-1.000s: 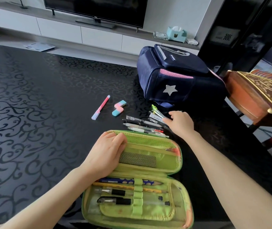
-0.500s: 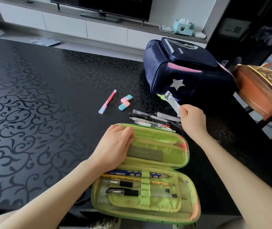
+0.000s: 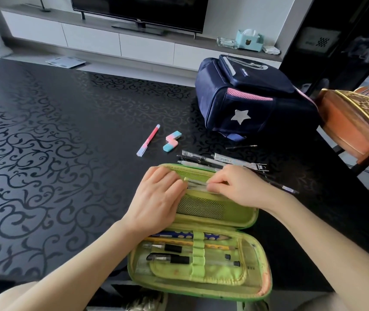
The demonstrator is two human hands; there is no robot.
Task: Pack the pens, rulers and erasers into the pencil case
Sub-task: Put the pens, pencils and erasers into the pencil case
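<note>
At the far flap of the open case (image 3: pixel 267 272), which lies at 6 o'clock on the black table (image 3: pixel 66 131), a person feeds a clear strip (image 3: pixel 195 184), possibly a ruler, toward the flap's upper pocket. The likeliest snag is at the pocket's lip: pushed in at a slant, the thin strip could catch on the mesh, bow and spring back out. The flap could also skid or fold shut if the weight on it eases. A second risk lies at 1 o'clock from the case, where the right wrist passes just over the loose pens (image 3: pixel 203 159); a careless draw-back could roll them toward the table's edge. The right hand (image 3: pixel 244 187) is nearly closed, its fingertips (image 3: pixel 211 187) pinching the strip's near end, and how much of the strip is already inside cannot be told. The left hand (image 3: pixel 158 198) lies flat and relaxed on the flap's 9 o'clock side, pressing it down and gripping nothing. An eraser (image 3: pixel 172 141) and a pink pen (image 3: pixel 148 140) wait unpacked at 11 o'clock, and a bag (image 3: pixel 246 102) stands beyond at 1 o'clock.
</note>
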